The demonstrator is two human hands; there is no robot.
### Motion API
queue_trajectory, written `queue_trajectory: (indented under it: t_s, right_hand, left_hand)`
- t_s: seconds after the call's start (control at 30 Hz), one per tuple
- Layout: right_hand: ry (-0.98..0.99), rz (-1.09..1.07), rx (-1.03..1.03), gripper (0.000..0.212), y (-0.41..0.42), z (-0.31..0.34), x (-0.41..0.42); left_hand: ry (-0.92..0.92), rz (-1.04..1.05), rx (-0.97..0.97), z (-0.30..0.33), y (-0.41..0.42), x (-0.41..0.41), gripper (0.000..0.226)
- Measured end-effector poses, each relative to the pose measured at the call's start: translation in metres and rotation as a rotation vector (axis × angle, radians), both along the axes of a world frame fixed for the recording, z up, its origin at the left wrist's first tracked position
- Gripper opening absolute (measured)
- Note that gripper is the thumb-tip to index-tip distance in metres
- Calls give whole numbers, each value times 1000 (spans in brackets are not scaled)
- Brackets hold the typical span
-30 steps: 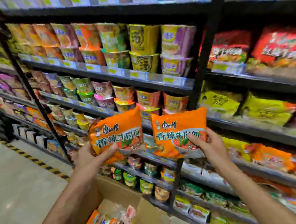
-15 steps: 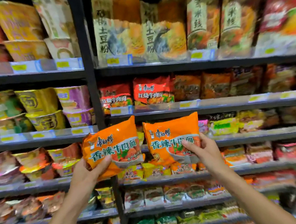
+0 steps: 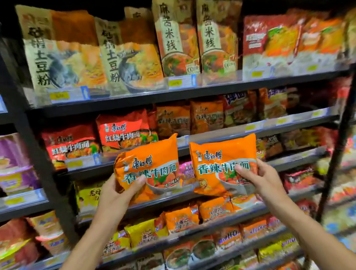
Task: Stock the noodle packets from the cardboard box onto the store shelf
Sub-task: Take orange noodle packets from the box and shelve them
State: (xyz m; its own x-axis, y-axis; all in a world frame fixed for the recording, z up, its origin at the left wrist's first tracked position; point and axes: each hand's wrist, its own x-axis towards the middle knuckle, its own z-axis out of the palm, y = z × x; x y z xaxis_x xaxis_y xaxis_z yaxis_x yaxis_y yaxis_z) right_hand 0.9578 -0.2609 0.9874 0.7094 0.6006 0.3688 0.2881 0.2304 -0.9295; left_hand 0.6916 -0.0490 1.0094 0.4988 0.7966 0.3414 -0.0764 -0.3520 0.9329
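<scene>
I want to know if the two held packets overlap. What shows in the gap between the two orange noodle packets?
Head view: left packet and right packet stay apart; a pink shelved packet shows behind the gap.

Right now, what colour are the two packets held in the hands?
Orange, both the left packet and right packet; head view.

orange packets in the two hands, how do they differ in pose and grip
The left packet tilts, its top right corner raised; the right packet sits nearly level. The left hand grips its packet at the lower left; the right hand grips its packet at the lower right. Both are orange with the same print.
</scene>
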Motion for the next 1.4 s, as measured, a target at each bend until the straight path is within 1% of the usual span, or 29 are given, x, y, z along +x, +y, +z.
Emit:
queue_trajectory:
  t_s: [0.03, 0.07, 0.17, 0.23, 0.37, 0.47, 0.5, 0.6, 0.67, 0.7, 0.77, 0.83, 0.93, 1.03, 1.1, 1.13, 1.2, 1.27, 1.3, 1.33, 1.4]
  right_hand:
    - [-3, 5, 6, 6, -1, 1, 13]
    - [-10, 10, 16, 9, 0, 0, 28]
    - [-14, 41, 34, 23, 4, 4, 74]
    - [-13, 65, 37, 23, 8, 10, 105]
    - [-56, 95, 39, 21, 20, 29, 160]
    - [-49, 124, 47, 20, 31, 41, 187]
    - [-36, 139, 60, 20, 34, 44, 193]
    - [-6, 171, 97, 23, 42, 50, 204]
    - [-5, 164, 107, 23, 46, 50, 210]
    - [2, 155, 112, 23, 47, 49, 212]
    - [29, 142, 117, 22, 48, 45, 217]
    - [34, 136, 116, 20, 46, 43, 220]
    - [24, 135, 110, 20, 45, 45, 225]
    - [-15, 131, 104, 24, 50, 51, 226]
    - [-2, 143, 90, 25, 59, 57, 230]
    - [25, 161, 72, 25, 65, 61, 233]
    - [78, 213, 0, 26, 77, 68, 239]
    - [84, 233, -99, 27, 90, 73, 244]
    - [96, 241, -127, 28, 95, 76, 245]
    - [112, 255, -141, 29, 101, 79, 245]
    - [161, 286, -139, 28, 112, 87, 245]
  left_hand:
    - [-7, 8, 20, 2, 0, 15, 30]
    - [-11, 24, 47, 4, 1, 30, 30]
    - [-26, 103, 126, 12, 4, 75, 20]
    - [-42, 160, 179, 19, 4, 104, 20]
    - [-140, 268, 319, 34, 1, 157, 33]
    - [-270, 214, 314, 43, 16, 185, 48]
    - [-289, 213, 341, 45, 23, 191, 51]
    - [-298, 226, 441, 48, 38, 212, 46]
    - [-266, 262, 518, 51, 46, 224, 52]
    - [-228, 285, 583, 53, 50, 227, 51]
    - [-105, 306, 728, 52, 62, 229, 47]
    - [10, 301, 768, 51, 71, 233, 41]
    - [133, 343, 688, 50, 74, 241, 37]
    - [225, 416, 495, 59, 76, 248, 19]
    - [300, 446, 392, 61, 77, 253, 26]
    - [364, 492, 408, 60, 76, 257, 30]
    - [472, 589, 505, 57, 75, 261, 37]
    - [549, 663, 660, 50, 74, 263, 53]
    - [566, 688, 756, 46, 74, 263, 57]
    - [546, 702, 857, 43, 73, 262, 55]
    - [444, 670, 1060, 39, 73, 261, 38]
